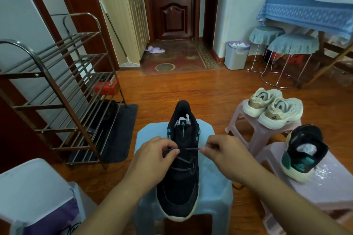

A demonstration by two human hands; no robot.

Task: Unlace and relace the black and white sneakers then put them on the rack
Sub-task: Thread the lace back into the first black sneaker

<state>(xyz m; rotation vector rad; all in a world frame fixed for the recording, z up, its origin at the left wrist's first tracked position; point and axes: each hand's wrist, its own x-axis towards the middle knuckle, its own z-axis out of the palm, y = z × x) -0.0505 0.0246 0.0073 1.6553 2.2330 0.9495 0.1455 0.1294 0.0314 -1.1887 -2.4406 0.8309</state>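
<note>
A black sneaker with a white sole [179, 192] lies on a light blue stool [215, 187], its toe pointing at me. Its dark lace [191, 149] runs straight across the tongue, taut between my hands. My left hand [158, 155] pinches the lace's left part at the shoe's side. My right hand [223, 150] pinches the right end. The second black sneaker [303, 152] stands on a pink stool [328, 187] at the right, stuffed with paper. The metal shoe rack [63, 101] stands at the left.
A pair of cream sneakers [273, 108] sits on another pink stool [246, 126] behind the right one. A grey-white bin [32, 192] is at the lower left. A dark mat [114, 135] lies under the rack. Farther back are round stools [292, 47] and a waste basket [236, 55].
</note>
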